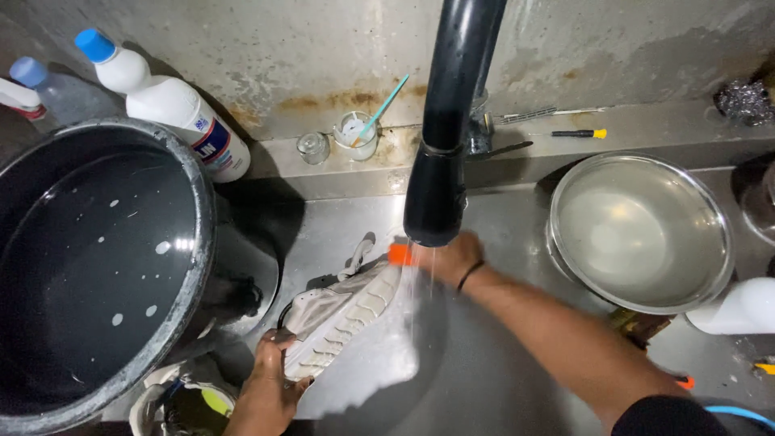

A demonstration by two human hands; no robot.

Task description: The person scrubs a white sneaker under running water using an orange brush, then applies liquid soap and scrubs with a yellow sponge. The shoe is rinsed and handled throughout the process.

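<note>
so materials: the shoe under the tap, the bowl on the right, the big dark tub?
Shoe: looks like pale fabric upper with a ribbed whitish rubbery sole, wet.
Bowl: stainless steel by its bright mirror-like rim.
Tub: probably dark plastic, with a scuffed, dull grey rim; could be coated metal.

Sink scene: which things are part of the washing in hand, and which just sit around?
In use: shoe, left hand, right hand, orange brush, running tap.

Lying about: black tub, steel bowl, white bottle, screwdriver, glass jars.
</note>
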